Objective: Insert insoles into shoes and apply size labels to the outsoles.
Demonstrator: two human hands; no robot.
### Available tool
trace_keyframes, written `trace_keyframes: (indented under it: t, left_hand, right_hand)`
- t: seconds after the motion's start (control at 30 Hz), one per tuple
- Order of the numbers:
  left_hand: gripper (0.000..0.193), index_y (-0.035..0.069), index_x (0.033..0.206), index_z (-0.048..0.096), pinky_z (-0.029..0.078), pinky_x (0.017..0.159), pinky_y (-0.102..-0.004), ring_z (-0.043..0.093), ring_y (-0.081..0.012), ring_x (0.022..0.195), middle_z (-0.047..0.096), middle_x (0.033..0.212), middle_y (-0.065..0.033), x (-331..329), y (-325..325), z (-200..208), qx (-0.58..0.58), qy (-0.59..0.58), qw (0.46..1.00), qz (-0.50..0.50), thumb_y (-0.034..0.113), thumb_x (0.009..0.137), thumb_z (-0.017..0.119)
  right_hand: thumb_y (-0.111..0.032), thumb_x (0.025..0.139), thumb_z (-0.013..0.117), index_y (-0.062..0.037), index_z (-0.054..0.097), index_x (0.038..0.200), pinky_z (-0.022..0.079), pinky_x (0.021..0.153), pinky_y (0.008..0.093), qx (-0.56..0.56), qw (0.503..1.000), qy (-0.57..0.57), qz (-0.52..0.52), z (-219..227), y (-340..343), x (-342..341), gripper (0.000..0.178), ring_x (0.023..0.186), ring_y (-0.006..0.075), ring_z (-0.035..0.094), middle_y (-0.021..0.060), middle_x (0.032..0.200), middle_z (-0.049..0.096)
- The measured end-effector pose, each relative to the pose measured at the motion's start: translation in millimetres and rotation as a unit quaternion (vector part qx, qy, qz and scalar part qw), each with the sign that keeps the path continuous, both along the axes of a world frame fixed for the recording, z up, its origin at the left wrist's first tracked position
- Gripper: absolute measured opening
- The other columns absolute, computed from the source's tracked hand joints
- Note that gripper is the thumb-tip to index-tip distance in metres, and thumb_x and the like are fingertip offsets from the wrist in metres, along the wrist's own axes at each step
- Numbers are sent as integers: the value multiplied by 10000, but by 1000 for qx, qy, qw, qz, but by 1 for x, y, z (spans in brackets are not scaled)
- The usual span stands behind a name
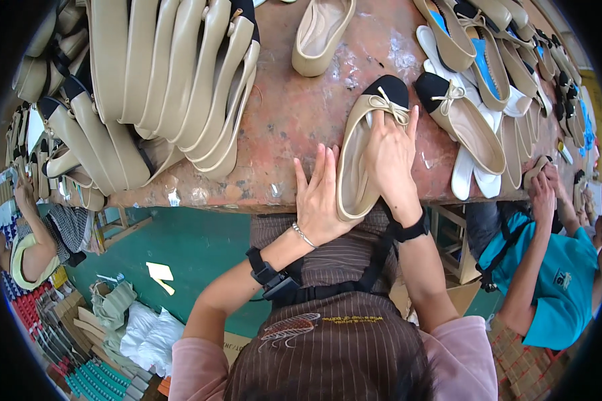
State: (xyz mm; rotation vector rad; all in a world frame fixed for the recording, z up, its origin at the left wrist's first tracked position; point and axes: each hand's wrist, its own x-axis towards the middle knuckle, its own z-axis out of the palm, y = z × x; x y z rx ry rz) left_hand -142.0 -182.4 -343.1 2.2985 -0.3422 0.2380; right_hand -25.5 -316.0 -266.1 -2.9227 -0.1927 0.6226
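Observation:
A beige ballet flat (356, 154) with a black toe cap and a thin bow lies at the table's front edge, toe pointing away from me. My left hand (320, 204) braces its heel and left side, fingers stretched along it and thumb hidden. Into the shoe's opening reaches my right hand (389, 157); most of its fingertips are hidden near the toe, while one finger stays straight outside, by the right side. Just right of it lies a similar ballet flat (471, 127), partly on white insoles (465, 175). Another beige shoe (321, 40) stands farther back.
A large row of nested beige shoes (174, 80) fills the table's left. More shoes with blue linings (481, 60) crowd the right. On the right a co-worker in a teal shirt (555, 274) handles a shoe; another person's arm (33, 207) shows at far left.

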Motion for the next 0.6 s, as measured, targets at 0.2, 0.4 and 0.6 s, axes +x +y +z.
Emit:
trace_keyframes:
  t: [0.2, 0.4, 0.6]
  left_hand:
    - [1312, -130, 1533, 59, -21, 1156, -688, 252, -435, 1494, 380, 1534, -300, -3, -1, 1, 11, 9, 1000, 24, 453, 670, 858]
    - [1312, -137, 1531, 63, -21, 1161, -681, 275, -434, 1486, 394, 1522, -306, 4, -4, -1, -6, -4, 1000, 0, 436, 661, 860]
    - [1256, -142, 1527, 96, 2, 1161, -689, 304, -432, 1473, 363, 1532, -323, 7, -3, 9, 2, -11, 1000, 4, 467, 702, 820]
  right_hand:
    - [-103, 848, 537, 183, 393, 1381, 143, 1187, 626, -64, 961, -263, 59, -41, 10, -47, 622, 1378, 436, 425, 364, 1404, 458]
    - [-139, 869, 532, 227, 313, 1404, 137, 1180, 640, -58, 998, -2, 12, -7, 2, -3, 684, 1352, 515, 410, 410, 1384, 439]
    - [-185, 871, 555, 132, 583, 1175, 110, 1208, 602, -106, 958, -258, 72, -27, 6, -8, 440, 1103, 404, 634, 288, 1096, 652]
